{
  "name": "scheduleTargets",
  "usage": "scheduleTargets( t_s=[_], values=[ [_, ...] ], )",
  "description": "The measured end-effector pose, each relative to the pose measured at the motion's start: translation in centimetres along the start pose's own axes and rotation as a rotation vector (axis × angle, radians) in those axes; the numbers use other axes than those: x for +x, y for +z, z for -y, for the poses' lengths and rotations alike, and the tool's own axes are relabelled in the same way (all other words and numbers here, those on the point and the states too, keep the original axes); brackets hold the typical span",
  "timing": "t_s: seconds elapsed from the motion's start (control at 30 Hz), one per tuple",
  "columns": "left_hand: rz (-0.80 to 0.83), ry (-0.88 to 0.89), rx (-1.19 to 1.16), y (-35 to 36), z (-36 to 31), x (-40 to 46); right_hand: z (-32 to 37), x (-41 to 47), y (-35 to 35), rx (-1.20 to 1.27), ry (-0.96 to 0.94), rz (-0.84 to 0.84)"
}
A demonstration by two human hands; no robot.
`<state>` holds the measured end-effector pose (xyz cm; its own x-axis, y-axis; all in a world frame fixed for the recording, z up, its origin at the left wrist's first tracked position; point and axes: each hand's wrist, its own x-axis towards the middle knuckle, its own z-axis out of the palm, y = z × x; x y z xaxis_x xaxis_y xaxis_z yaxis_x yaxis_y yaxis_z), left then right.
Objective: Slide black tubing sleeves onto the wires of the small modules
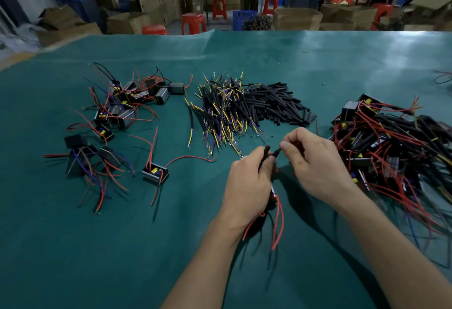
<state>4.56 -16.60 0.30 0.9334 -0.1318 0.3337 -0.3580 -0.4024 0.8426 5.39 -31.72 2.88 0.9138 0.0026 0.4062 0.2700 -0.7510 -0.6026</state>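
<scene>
You're in a small assembly workshop: a green-covered surface (318, 59) heaped with wired modules (127, 103), cardboard boxes (297, 19), red stools (193, 23) and blue crates (242, 19) behind.

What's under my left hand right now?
Under the left hand, a module's edge and red wires stick out; its body is hidden by the palm.

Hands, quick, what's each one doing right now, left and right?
Left hand: closed, gripping a black sleeve on a red wire, with a module in the palm.
Right hand: closed, pinching a small black piece, probably another sleeve.
</scene>
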Motion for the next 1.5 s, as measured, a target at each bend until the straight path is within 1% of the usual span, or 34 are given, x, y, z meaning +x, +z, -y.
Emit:
scheduleTargets(
  t_s=[0.07, 0.13, 0.27, 0.37, 0.5, 0.67, 0.87, 1.03, 1.2, 1.3, 1.4, 1.5],
  values=[
    [0.01, 0.01, 0.019, 0.0, 0.1, 0.0, 0.1, 0.0, 0.1, 0.062, 0.017, -0.034],
    [0.019, 0.028, 0.027, 0.0, 0.1, -0.1, 0.4, 0.1, 0.0, 0.223, 0.054, -0.056],
    [0.019, 0.05, 0.049, -0.1, 0.3, -0.1, 1.2, -0.2, 0.6, 0.408, 0.037, 0.045],
    [0.023, 0.058, 0.061, -0.1, 0.4, -0.1, 1.1, -0.2, 0.7, 0.506, 0.02, 0.048],
    [0.061, 0.041, 0.07, -0.1, 0.2, -0.2, 0.4, 0.1, 0.4, 0.621, 0.133, 0.06],
    [0.069, 0.039, 0.04, -0.2, 0.1, 0.0, 0.3, 0.2, 0.4, 0.645, 0.22, 0.046],
    [0.044, 0.007, -0.09, 0.2, 0.3, -0.1, 0.1, 0.1, 0.1, 0.657, 0.291, 0.016],
    [0.049, -0.014, -0.129, 0.2, 0.8, 0.0, 0.2, 0.2, -0.4, 0.678, 0.278, 0.064],
    [0.07, -0.069, -0.28, -0.1, 0.8, 0.4, 0.4, 0.3, -0.5, 0.684, 0.242, 0.079],
    [0.062, -0.095, -0.321, -0.2, 0.7, 0.6, 0.6, 0.3, -0.7, 0.686, 0.201, 0.084],
    [0.061, -0.111, -0.334, -0.1, 0.7, 0.6, 0.4, 0.2, -0.7, 0.652, 0.183, 0.066],
    [0.05, -0.088, -0.313, 0.2, 0.7, 0.3, 0.2, 0.1, -0.6, 0.589, 0.19, 0.036]
  ],
)
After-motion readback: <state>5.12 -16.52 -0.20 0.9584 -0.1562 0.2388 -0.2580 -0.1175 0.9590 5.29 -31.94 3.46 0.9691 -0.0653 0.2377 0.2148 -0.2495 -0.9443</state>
